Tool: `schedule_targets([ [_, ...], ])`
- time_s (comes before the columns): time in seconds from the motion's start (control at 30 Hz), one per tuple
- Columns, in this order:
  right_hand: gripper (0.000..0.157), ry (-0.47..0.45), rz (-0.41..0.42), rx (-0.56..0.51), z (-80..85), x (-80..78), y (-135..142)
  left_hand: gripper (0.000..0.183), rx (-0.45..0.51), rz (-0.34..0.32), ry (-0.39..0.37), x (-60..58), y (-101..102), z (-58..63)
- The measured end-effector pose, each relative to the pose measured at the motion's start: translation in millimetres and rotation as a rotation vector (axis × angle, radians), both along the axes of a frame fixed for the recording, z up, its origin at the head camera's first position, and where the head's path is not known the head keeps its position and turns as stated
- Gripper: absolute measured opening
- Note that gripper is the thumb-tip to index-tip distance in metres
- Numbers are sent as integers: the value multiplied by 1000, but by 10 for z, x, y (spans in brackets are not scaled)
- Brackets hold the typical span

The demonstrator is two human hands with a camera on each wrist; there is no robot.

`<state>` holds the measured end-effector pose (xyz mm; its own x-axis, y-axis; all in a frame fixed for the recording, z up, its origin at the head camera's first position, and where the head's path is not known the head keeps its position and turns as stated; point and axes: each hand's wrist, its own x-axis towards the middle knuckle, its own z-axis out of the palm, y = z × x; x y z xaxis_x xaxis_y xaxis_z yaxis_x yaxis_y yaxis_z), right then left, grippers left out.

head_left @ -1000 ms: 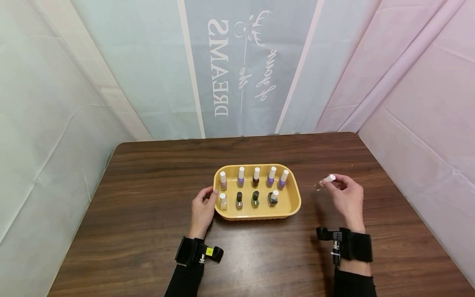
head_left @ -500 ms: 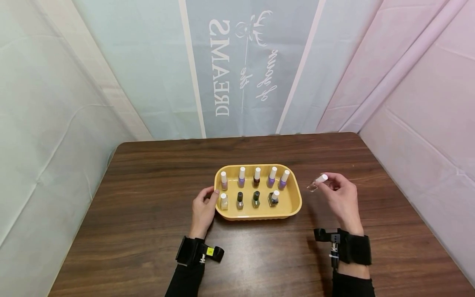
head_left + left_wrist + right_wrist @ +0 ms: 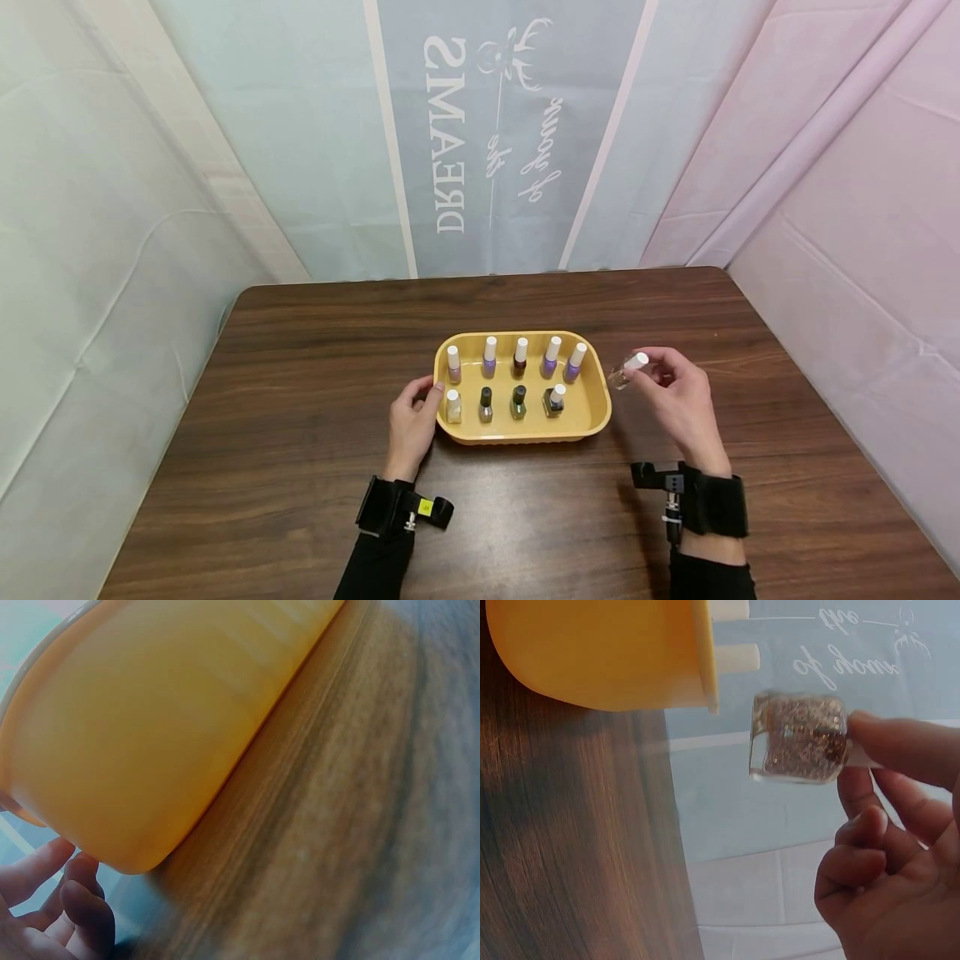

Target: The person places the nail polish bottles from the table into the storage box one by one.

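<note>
My right hand [image 3: 684,404] pinches a nail polish bottle [image 3: 799,739] by its white cap, just off the right end of the yellow tray [image 3: 517,432]. Clear glass and coppery glitter show in the right wrist view; the bottle is tilted, base toward the tray. At the tray's left end, my left hand [image 3: 411,425] holds the rim, thumb on top and fingers against the outer wall. Inside the tray, several polish bottles stand in two rows. The back row includes purple ones [image 3: 550,367] with white caps; the front row has a dark square bottle [image 3: 553,404] at its right end.
The tray rests on a dark wood table [image 3: 300,467]. Beyond the table's back edge hangs a pale blue cloth [image 3: 322,150] with printed lettering. White cloth walls [image 3: 847,275] flank both sides. Each wrist wears a black camera strap [image 3: 716,504].
My right hand has moved left with the glitter polish bottle, bringing it from over the table to close beside the tray's right rim. My left hand stays at the tray.
</note>
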<state>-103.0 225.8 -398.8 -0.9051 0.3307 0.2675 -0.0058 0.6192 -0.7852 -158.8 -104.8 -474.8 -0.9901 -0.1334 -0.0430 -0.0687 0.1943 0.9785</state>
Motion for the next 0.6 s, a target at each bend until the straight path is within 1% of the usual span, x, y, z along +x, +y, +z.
schedule_targets([
  [0.3, 30, -6, 85, 2, -2, -4, -57, 34, -2, -4, -2, -7, -6, -23],
  [0.6, 30, -64, 156, 29, -12, -11, -107, 34, -18, 3, 2, -8, 1, -22],
])
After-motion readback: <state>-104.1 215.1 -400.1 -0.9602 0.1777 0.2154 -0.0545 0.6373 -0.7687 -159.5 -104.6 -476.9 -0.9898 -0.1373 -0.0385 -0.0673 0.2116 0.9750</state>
